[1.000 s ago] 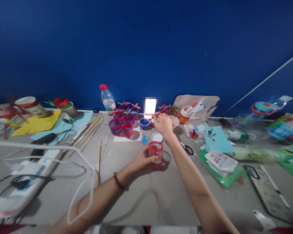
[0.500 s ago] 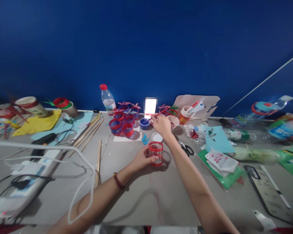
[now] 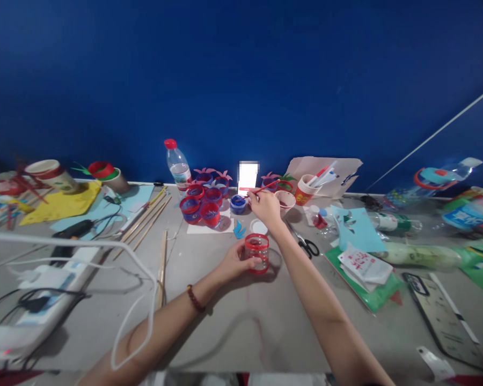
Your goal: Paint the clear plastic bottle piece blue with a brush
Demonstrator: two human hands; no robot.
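Observation:
My left hand (image 3: 238,261) is wrapped round a clear plastic cup (image 3: 257,254) with red bands at its rim and base, upright on the table. Between the fingers of my right hand (image 3: 266,206) is a thin red paintbrush (image 3: 269,185), slanting up to the right. Its tip reaches to a small jar of blue paint (image 3: 238,203). A white round lid (image 3: 259,226) and a blue paper leaf shape (image 3: 239,230) lie between the jar and the cup. Painted red and blue cups (image 3: 210,213) stand in a group left of the jar.
A water bottle (image 3: 178,166) rises behind the painted cups. Scissors (image 3: 308,246) lie right of my forearm, near stacked paper cups (image 3: 306,192) holding pens. Wooden sticks (image 3: 161,268), a power strip (image 3: 52,289) and a looping white cable (image 3: 149,273) are at left. A phone (image 3: 443,316) lies right.
Almost nothing differs. My right hand with the paintbrush has shifted very slightly to the left by the paint jar; my left hand and the clear cup stay put.

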